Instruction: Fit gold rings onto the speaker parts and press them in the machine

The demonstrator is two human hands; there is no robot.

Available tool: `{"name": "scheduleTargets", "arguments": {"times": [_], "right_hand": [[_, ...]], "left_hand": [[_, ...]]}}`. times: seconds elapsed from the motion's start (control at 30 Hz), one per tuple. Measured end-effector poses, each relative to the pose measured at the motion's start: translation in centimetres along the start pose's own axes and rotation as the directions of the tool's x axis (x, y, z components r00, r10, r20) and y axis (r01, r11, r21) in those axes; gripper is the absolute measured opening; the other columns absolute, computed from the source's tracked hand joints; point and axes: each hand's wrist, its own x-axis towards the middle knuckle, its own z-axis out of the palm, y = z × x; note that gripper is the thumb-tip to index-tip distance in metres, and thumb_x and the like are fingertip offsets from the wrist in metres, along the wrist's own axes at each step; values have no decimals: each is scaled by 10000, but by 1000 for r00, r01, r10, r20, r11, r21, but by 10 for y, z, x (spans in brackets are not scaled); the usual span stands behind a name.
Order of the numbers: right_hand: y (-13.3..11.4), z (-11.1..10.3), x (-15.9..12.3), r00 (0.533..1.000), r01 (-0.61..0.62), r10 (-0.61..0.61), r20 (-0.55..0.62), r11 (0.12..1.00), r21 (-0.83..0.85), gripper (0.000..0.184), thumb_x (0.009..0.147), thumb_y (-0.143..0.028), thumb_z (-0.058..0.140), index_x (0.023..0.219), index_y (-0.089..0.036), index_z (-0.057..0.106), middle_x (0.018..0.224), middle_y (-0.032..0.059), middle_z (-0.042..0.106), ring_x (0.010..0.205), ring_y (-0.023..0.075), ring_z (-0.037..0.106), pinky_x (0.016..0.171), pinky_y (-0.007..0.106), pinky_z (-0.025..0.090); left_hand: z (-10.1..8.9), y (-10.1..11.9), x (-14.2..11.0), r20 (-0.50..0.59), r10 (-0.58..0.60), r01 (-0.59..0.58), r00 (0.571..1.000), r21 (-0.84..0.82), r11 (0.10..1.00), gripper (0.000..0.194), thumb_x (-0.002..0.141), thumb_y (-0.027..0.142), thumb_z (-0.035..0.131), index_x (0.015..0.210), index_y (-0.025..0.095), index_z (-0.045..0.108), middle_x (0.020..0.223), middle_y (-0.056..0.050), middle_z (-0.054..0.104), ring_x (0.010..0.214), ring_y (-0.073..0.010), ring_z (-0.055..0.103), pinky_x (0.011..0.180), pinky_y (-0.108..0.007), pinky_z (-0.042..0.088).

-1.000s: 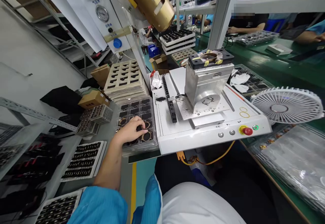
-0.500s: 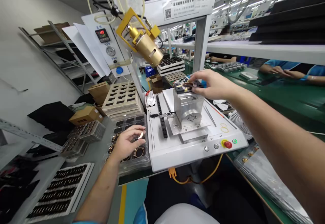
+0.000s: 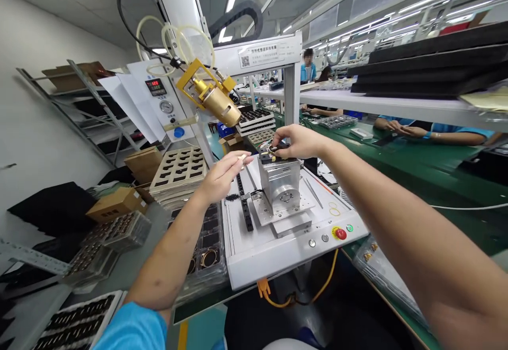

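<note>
My left hand (image 3: 222, 176) is raised over the white machine base (image 3: 273, 244), its fingers pinched on a small gold ring part at the fingertips. My right hand (image 3: 298, 143) reaches across to the top of the metal fixture block (image 3: 280, 183), where its fingers pinch a ring part seated on the black fixture top. The two hands are close together, just left of and above the block. A clear tray (image 3: 206, 244) holding gold rings lies to the left of the base, below my left forearm.
A gold dispensing head (image 3: 216, 102) hangs above the fixture. A red emergency button (image 3: 340, 233) is on the base's front. Stacked cardboard trays (image 3: 178, 173), boxes and black part trays (image 3: 79, 326) fill the left. Other people work at the green bench (image 3: 436, 165) on the right.
My left hand lifted from the ring tray with a ring and moved up toward the fixture. My right hand stayed on the fixture top. The view tilted upward.
</note>
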Motion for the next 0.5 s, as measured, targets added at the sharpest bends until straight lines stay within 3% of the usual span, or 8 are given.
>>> {"name": "scheduleTargets", "arguments": {"times": [0.1,0.17,0.33,0.5], "right_hand": [[9,4,-16,956,48,19,-293,974,220,173,741,-229,801,849,-182,673,963,69,759,914,243,715,912,411,579],[12,5,-33,908,75,72,-413,941,329,252,744,-319,822,881,-177,665,1008,98,765,921,255,723,929,454,586],[7,7,-108,862,94,161,-482,882,463,302,769,-380,858,907,-190,668,1094,130,765,1029,290,727,960,476,593],[15,28,-213,819,-101,362,-446,855,509,310,819,-452,853,965,-216,713,1143,129,756,1084,304,717,968,451,602]], "left_hand": [[13,2,38,-27,59,-53,998,198,979,261,916,387,683,1000,198,842,1284,-126,751,1239,-300,673,1122,-447,480],[23,2,60,-20,71,-62,997,290,955,165,840,317,756,915,207,852,1217,-109,786,1180,-298,710,1088,-435,506],[46,10,93,196,-22,-70,980,449,891,163,843,199,696,892,205,850,1031,-66,837,1029,-262,760,953,-367,561],[55,15,93,237,-40,-97,971,538,838,273,921,176,555,949,177,826,1040,-86,831,987,-256,763,913,-370,567]]}}
